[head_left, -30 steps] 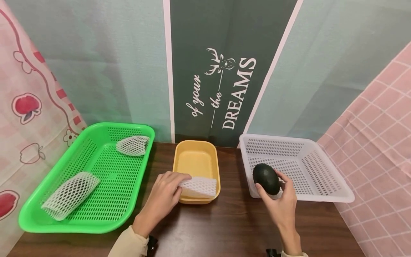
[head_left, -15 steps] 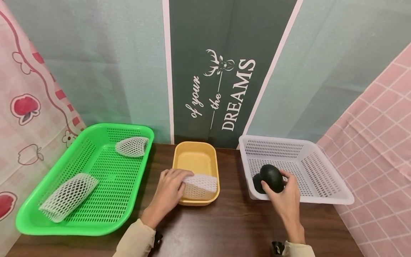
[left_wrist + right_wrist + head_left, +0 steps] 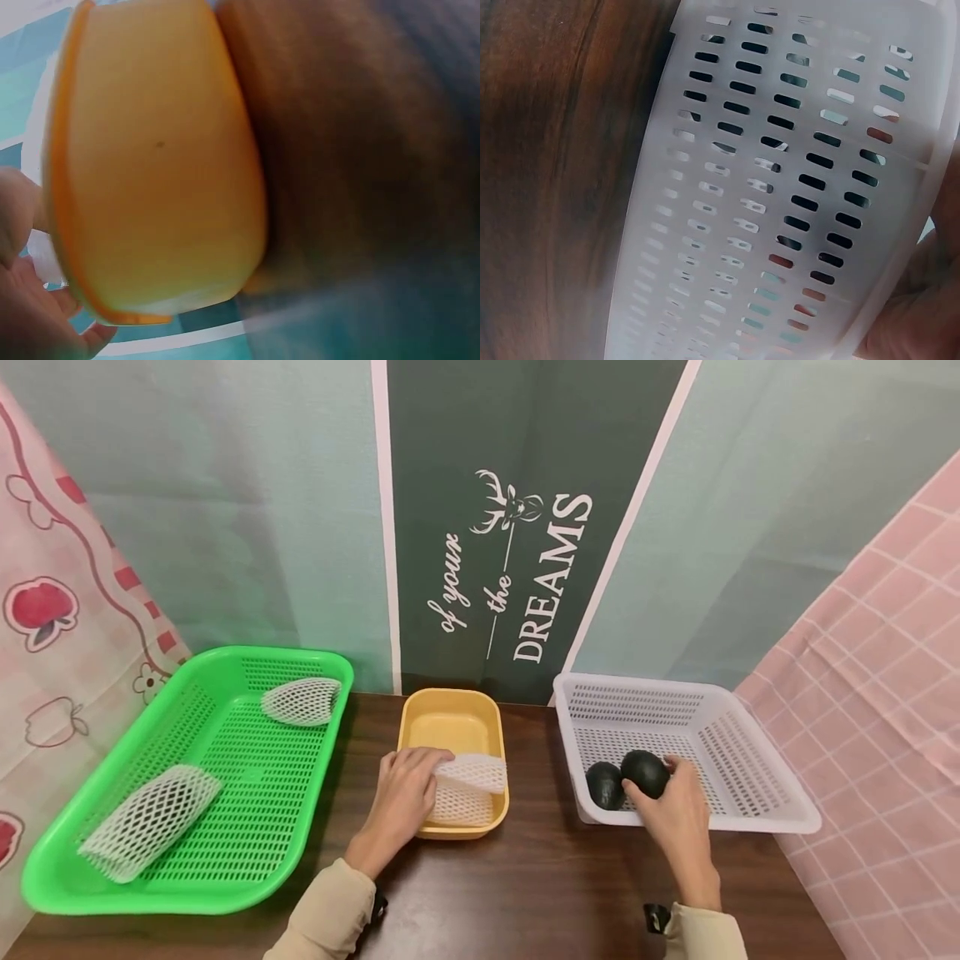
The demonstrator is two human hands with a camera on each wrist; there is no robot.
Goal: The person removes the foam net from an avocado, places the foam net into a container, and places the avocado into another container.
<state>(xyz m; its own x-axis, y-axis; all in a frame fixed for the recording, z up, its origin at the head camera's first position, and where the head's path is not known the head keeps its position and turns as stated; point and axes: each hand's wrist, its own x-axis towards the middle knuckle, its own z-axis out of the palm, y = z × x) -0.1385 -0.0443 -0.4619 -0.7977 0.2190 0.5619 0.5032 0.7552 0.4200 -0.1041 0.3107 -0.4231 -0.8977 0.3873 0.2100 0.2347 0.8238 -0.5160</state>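
In the head view my left hand pinches a white foam fruit net over the yellow tray, and more white mesh shows beneath it in the tray. The left wrist view has the tray's outer wall, with fingers at its rim. My right hand grips a dark avocado low inside the white basket. A second avocado lies just left of it. From the right wrist, the basket's slotted wall hides most of the inside; part of the hand shows past the rim.
A green basket stands at the left. Two foam nets lie in it, one foam net at the back right and another foam net near the front. Printed cloths rise behind the dark wooden table.
The right hand has lowered its avocado into the white basket and shifted slightly right, uncovering the second avocado. The left hand keeps its hold on the net, which has lifted slightly.
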